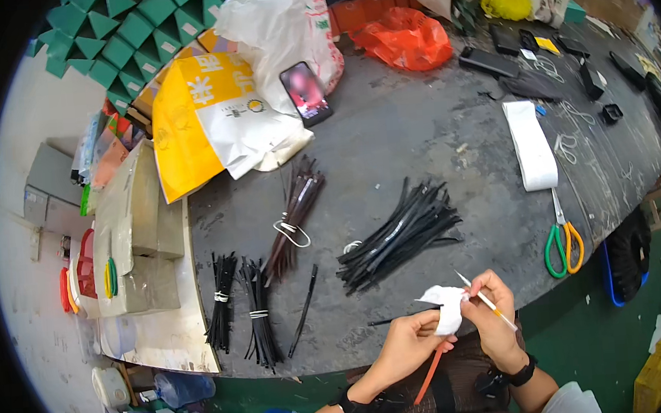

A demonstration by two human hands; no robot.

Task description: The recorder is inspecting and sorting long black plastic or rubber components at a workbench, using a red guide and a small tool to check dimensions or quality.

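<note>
Near the table's front edge, my left hand [409, 341] is closed on a crumpled white piece of cloth or paper [449, 313]. A thin orange-red strip [429, 377] hangs below its fingers; whether they grip it too I cannot tell. My right hand [494, 316] pinches a slim white pen-like tool [484, 300] with a pointed tip and an orange band, its fingers against the white piece. Beyond the hands lies a loose pile of black strips [401, 236]. Farther left are a tied brown bundle [294, 217] and tied black bundles [259, 313], [220, 300], with a single black strip [304, 309] beside them.
On the right lie scissors [560, 239] with green and orange handles and a flattened white roll [531, 144]. A phone [306, 93] leans on plastic bags [211, 115] at the back. An orange-red bag [403, 39] and cardboard boxes [134, 230] stand around the dark table [387, 140].
</note>
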